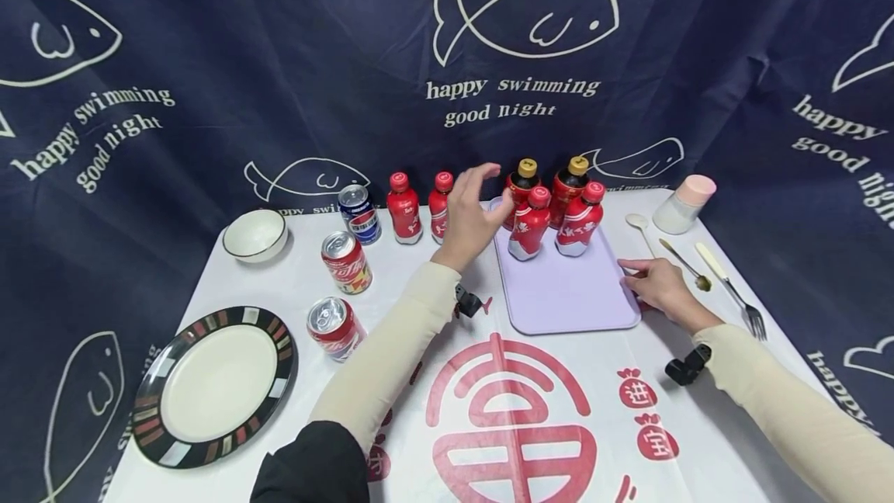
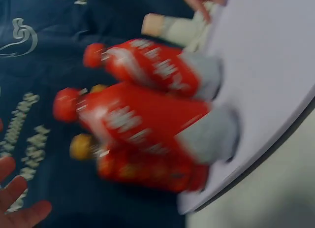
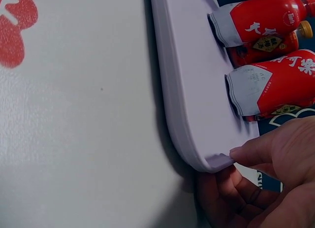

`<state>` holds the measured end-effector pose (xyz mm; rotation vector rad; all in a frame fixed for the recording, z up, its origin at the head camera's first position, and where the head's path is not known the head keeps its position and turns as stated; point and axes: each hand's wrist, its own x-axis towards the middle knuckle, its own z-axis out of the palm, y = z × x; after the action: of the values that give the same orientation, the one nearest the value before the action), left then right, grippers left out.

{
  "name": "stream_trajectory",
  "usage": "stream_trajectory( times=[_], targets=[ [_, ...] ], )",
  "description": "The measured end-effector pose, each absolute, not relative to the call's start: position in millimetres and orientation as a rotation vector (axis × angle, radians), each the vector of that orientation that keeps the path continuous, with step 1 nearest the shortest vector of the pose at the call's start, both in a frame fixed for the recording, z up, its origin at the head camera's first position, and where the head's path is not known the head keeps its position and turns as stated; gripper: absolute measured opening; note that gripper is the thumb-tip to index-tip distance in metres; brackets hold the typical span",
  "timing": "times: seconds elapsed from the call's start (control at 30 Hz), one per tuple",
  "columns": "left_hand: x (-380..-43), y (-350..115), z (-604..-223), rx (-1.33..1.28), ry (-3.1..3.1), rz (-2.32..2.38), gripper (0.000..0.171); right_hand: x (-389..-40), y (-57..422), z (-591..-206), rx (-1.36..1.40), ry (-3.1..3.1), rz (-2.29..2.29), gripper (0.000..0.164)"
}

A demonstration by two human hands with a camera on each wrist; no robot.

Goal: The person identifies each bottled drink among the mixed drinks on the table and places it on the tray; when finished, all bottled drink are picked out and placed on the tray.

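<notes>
A lavender tray [image 1: 569, 297] carries two red cola bottles [image 1: 529, 233] with red caps in front. Two dark bottles [image 1: 571, 186] with gold caps and red labels stand behind them. My left hand [image 1: 471, 216] hovers at the tray's back left, beside the bottles, fingers spread and holding nothing; its fingertips [image 2: 19, 188] appear at the edge of the left wrist view. With thumb above and fingers beneath, my right hand [image 1: 663, 289] pinches the tray's right rim [image 3: 219, 161]. The left wrist view is blurred.
Left of the tray stand two more red bottles [image 1: 405, 212], a blue can [image 1: 359, 216] and two red cans [image 1: 345, 262]. A bowl [image 1: 254, 237] and dark-rimmed plate [image 1: 216, 386] lie farther left. Right are a pink-lidded jar [image 1: 684, 204], spoons [image 1: 642, 227] and a fork [image 1: 736, 293].
</notes>
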<state>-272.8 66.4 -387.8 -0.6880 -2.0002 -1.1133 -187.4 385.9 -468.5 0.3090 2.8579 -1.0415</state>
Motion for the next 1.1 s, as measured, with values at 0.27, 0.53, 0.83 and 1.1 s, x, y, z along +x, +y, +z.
stream_trajectory(
  times=[0.27, 0.53, 0.83, 1.1],
  targets=[
    [-275.9, 36.1, -370.5, -0.669, -1.969, -0.946, 0.034, -186.8, 387.4, -467.5, 0.307, 2.867, -1.021, 0.043],
    [-284.6, 24.1, -387.9, -0.467, -2.28, -0.892, 0.056, -185.3, 388.5, -466.3, 0.324, 2.827, -1.056, 0.043],
    [-289.3, 21.4, -416.4, -0.307, -2.442, -1.062, 0.069, -184.0, 387.4, -468.0, 0.314, 2.823, -1.069, 0.044],
    [-294.7, 18.3, -433.4, -0.217, -2.468, -1.134, 0.08, -186.5, 387.7, -467.7, 0.297, 2.842, -1.057, 0.043]
  ],
)
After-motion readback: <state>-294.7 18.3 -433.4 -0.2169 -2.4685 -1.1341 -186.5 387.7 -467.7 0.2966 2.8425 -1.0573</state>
